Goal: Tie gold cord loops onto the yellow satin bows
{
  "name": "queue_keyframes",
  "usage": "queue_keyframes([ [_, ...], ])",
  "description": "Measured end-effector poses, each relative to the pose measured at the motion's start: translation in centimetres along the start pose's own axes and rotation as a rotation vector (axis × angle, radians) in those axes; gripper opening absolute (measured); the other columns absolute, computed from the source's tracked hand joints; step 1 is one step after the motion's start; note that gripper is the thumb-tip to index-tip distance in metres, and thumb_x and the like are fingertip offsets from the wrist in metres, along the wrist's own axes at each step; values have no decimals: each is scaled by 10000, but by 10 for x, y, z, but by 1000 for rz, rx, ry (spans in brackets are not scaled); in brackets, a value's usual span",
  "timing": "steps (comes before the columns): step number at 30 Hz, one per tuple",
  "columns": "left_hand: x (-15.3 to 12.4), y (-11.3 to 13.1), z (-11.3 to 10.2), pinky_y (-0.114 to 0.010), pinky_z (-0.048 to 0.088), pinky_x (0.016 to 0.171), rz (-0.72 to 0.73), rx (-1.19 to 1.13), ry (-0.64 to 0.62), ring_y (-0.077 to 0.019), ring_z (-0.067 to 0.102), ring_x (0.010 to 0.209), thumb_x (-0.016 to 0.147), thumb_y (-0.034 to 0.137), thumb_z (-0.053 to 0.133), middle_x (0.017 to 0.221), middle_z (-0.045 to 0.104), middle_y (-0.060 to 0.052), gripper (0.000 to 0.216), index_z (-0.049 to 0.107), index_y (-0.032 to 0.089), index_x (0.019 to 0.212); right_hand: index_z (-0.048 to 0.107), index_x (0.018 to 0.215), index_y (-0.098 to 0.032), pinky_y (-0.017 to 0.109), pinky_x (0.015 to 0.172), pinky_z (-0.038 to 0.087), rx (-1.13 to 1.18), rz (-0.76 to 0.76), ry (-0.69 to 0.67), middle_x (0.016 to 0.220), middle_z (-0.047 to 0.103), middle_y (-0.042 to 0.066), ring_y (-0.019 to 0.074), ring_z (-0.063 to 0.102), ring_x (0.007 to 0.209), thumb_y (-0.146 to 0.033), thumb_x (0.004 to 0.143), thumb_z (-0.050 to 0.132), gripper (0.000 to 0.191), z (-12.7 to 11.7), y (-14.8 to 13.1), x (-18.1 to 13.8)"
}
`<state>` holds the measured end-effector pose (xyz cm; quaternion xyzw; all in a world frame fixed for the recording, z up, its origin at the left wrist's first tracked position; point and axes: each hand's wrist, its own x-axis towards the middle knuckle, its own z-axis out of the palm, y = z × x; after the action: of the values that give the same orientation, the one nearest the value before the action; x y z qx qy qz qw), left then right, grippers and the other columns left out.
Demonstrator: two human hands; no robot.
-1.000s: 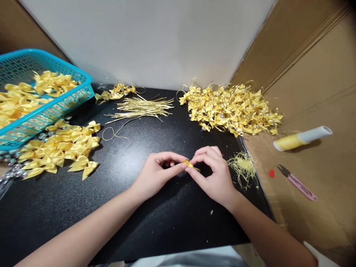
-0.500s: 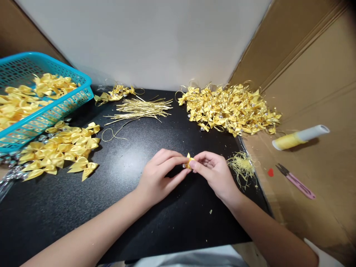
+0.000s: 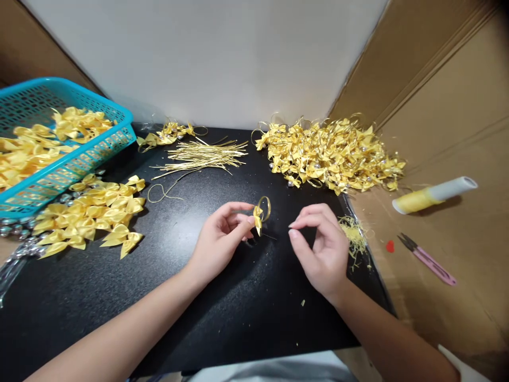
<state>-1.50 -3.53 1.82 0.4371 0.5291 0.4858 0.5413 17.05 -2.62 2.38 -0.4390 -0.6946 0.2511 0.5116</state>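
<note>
My left hand (image 3: 220, 241) pinches a small yellow ribbon bow (image 3: 259, 214) with a gold loop above the black table (image 3: 178, 297). My right hand (image 3: 324, 249) hovers a little to the right of the bow, apart from it, with thumb and forefinger pinched together; a thin thread seems to run from it towards the bow. A big heap of finished bows with loops (image 3: 332, 154) lies at the back right. Plain yellow bows (image 3: 93, 209) lie at the left. Gold cord pieces (image 3: 201, 155) lie at the back centre.
A turquoise basket (image 3: 75, 159) with several yellow bows stands at the left edge, silver beads (image 3: 16, 239) below it. Yellow thread scraps (image 3: 353, 239) lie by my right hand. A yellow thread spool (image 3: 433, 193) and pink snips (image 3: 427, 260) rest on cardboard at the right.
My hands have drawn apart. The left hand has lifted the bow up and kept it; the right hand has let go of the bow and moved right.
</note>
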Motion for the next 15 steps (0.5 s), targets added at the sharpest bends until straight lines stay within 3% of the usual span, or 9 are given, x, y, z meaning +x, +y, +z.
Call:
queue_keyframes([
  [4,-1,2,0,-243,489,612,66,12,-33,-108,580,601,819,369,673,742,673,-2,289,628,177,1030,618,824,-221,358,747,480,-91,38,-174,821,640,19,189,586,811,-119,773,616,114,6,-2,1],
  [8,0,1,0,-254,490,635,39,-37,-120,-112,573,635,826,343,653,818,683,-27,221,653,171,966,598,943,-224,391,836,493,-98,121,-296,940,690,35,213,632,908,-197,748,708,226,14,2,-3],
  [15,1,-7,-1,-237,464,654,-74,-280,-171,-103,563,662,802,215,577,784,628,3,122,656,186,890,481,1072,-238,364,847,488,45,231,-452,810,725,-15,185,695,838,-155,862,577,245,14,2,-7],
])
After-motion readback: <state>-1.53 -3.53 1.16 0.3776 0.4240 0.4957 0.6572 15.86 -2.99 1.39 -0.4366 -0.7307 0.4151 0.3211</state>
